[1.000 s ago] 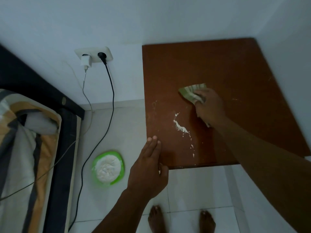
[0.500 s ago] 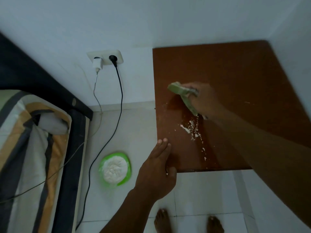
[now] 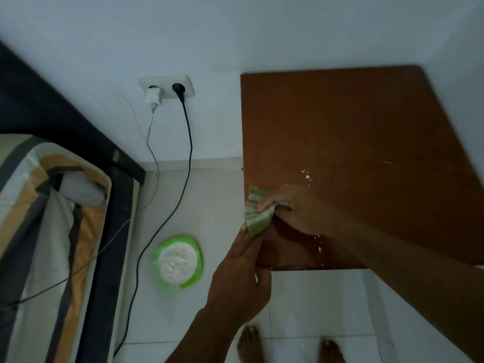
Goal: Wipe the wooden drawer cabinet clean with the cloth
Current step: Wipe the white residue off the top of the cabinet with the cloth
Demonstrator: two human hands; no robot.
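Note:
The brown wooden cabinet top (image 3: 366, 142) fills the right half of the head view, set into the room's corner. My right hand (image 3: 298, 210) grips a green striped cloth (image 3: 255, 216) at the top's left edge, near the front corner. My left hand (image 3: 241, 273) sits just below, flat against that edge with its fingertips touching the cloth's lower end; whether it is cupped I cannot tell. A few white powder specks (image 3: 306, 175) lie behind my right hand, and more white specks (image 3: 319, 246) sit near the front edge.
A green plate of white powder (image 3: 178, 262) sits on the tiled floor left of the cabinet. A wall socket (image 3: 166, 87) holds a white charger and a black plug, cables trailing down. A bed (image 3: 52, 231) with striped bedding stands at left. My bare feet (image 3: 288, 344) are at the bottom.
My right hand has swept the cloth from mid-top leftward and forward to the left edge, clearing most of the white powder streak. My left hand has moved up against the edge under the cloth.

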